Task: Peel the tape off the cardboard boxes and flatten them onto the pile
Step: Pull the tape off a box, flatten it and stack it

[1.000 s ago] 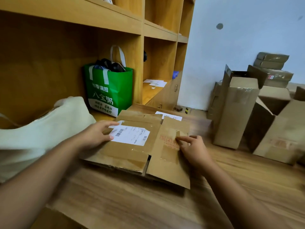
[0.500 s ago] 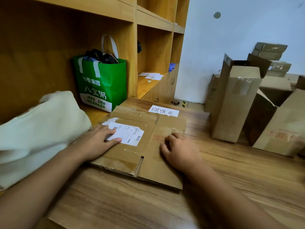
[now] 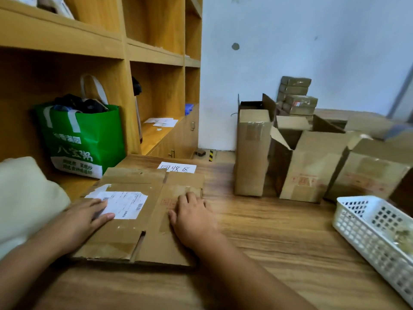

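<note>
on a wooden surface point(image 3: 279, 242), a flattened box point(image 3: 125, 238) is being pressed by the flat-fingered left hand point(image 3: 87, 218) and right hand point(image 3: 192, 218), nothing gripped; stiff creases may spring it up.

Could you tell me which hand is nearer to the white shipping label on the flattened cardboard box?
Left. The left hand rests on the white shipping label; the right hand presses the flattened cardboard box right of the label, clear of it.
</note>
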The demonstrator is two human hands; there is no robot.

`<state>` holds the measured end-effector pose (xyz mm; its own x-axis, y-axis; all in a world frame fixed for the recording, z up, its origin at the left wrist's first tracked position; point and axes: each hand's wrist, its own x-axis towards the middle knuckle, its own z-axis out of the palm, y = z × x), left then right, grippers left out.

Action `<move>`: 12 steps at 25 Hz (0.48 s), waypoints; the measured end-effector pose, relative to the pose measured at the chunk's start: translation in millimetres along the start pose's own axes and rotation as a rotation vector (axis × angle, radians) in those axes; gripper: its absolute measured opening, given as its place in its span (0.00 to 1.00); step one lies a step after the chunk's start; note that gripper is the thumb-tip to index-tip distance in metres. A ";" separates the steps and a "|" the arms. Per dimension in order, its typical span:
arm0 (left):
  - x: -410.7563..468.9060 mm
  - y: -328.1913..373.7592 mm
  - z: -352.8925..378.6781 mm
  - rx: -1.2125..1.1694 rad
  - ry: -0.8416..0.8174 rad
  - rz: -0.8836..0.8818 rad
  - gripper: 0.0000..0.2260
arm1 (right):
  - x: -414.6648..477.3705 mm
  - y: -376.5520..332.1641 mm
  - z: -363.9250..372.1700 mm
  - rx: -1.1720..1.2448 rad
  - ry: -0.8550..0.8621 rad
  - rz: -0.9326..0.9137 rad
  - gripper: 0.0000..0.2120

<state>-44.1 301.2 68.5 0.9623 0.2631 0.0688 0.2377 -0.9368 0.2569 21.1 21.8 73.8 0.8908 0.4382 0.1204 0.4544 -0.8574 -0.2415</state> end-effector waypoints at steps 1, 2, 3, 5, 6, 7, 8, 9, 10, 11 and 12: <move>1.3 2.2 -4.1 -0.006 0.029 0.017 0.25 | -4.7 -1.0 -6.1 0.059 0.047 -0.004 0.20; 1.9 4.4 -8.0 -0.004 0.058 0.044 0.21 | -10.1 -0.7 -13.6 0.120 0.094 -0.014 0.19; 2.8 7.3 -12.1 -0.001 0.091 0.073 0.17 | -16.0 1.1 -21.9 0.168 0.129 -0.026 0.18; 5.1 14.4 -20.9 -0.043 0.180 0.093 0.12 | -28.9 7.6 -38.5 0.216 0.178 -0.057 0.19; -0.1 25.5 -26.2 -0.073 0.225 0.104 0.12 | -38.4 13.6 -47.4 0.223 0.196 -0.067 0.20; -9.6 43.6 -32.5 -0.102 0.267 0.118 0.11 | -49.4 20.8 -55.9 0.226 0.212 -0.070 0.21; -21.4 66.9 -38.6 -0.126 0.284 0.149 0.12 | -61.5 29.8 -63.4 0.224 0.224 -0.067 0.22; -34.6 93.7 -42.9 -0.159 0.279 0.190 0.14 | -74.2 40.9 -69.1 0.213 0.228 -0.058 0.22; -49.2 120.1 -43.1 -0.190 0.256 0.235 0.15 | -87.6 53.5 -73.7 0.198 0.228 -0.040 0.21; -61.3 142.6 -37.4 -0.230 0.232 0.298 0.15 | -101.0 67.5 -77.2 0.180 0.225 -0.015 0.21; -75.0 165.8 -30.4 -0.262 0.190 0.339 0.15 | -115.5 83.1 -80.6 0.167 0.223 0.015 0.21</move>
<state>-80.9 133.1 135.2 0.9328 0.0125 0.3602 -0.1512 -0.8935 0.4227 -43.8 -121.8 117.5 0.8844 0.3394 0.3205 0.4508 -0.7990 -0.3979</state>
